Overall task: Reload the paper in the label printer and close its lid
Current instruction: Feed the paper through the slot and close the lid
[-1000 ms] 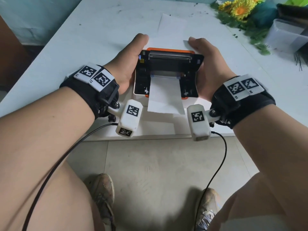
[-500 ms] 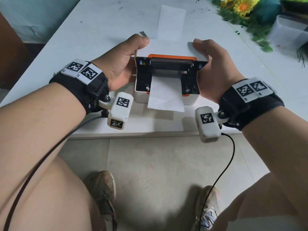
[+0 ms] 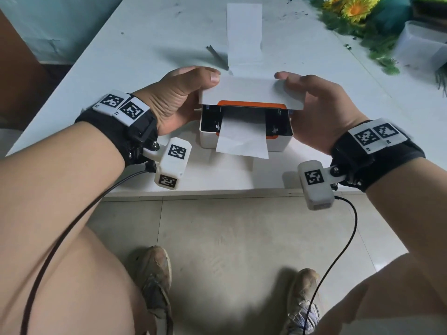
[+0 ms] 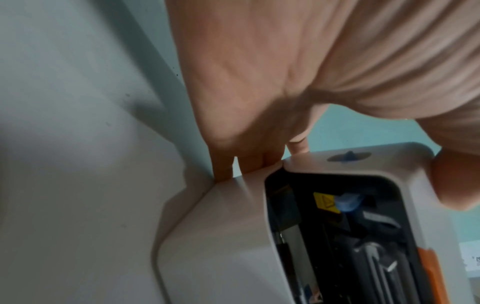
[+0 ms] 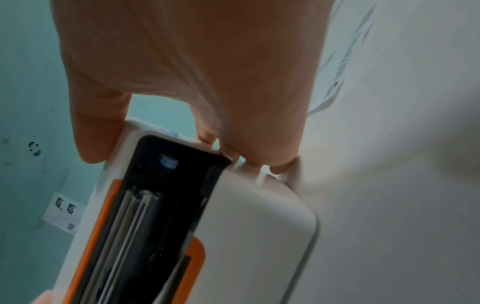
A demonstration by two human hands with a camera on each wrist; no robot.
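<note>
A white label printer with orange trim sits near the table's front edge. Its white lid is tilted about halfway down over the black paper bay. A white paper strip runs out of the bay over the front. My left hand pinches the lid's left end, thumb on top and fingers behind the hinge side. My right hand pinches the right end the same way, thumb on the lid rim, fingers behind. More paper lies behind the printer.
A thin dark stick lies on the white table behind my left hand. Artificial sunflowers and a clear plastic box stand at the far right. The table's front edge is just below the printer.
The lid has swung from upright down toward me, and both hands have come down with it. The paper lying behind the printer has come into sight.
</note>
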